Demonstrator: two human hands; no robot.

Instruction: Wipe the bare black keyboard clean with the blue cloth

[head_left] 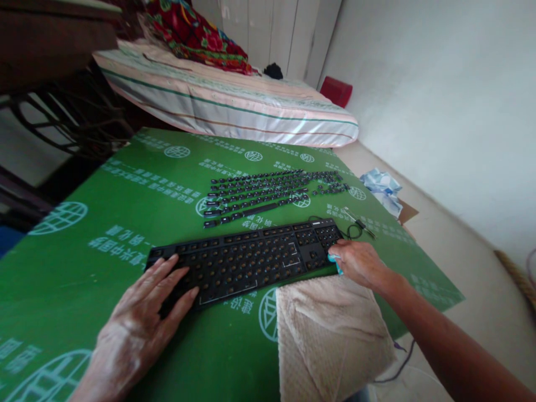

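Under my left hand (142, 312) I see a keyboard (247, 261) of black plastic, mostly matt. My right hand (358, 261) pinches a turquoise piece (334, 258) whose material I cannot make out. Just below that grip, the towel (330, 340) is cloth with a rough, dimpled weave. Beyond the grip, the loose keys (260, 210) are plastic with a glossy glint. Around both hands, the green table cover (125, 195) looks smooth, faintly shiny. Farther off, the bed sheet (234, 111) is cloth with a satiny sheen.

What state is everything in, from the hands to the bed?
Keyboard: key sockets exposed
Keycaps: loose, laid out mostly in rows
Left hand: open, resting on the keyboard
Right hand: closed on a blue item
Blue item: held, mostly hidden
Beige cloth: spread out, wrinkled
Flowered blanket: bunched up
Bed: covered, striped
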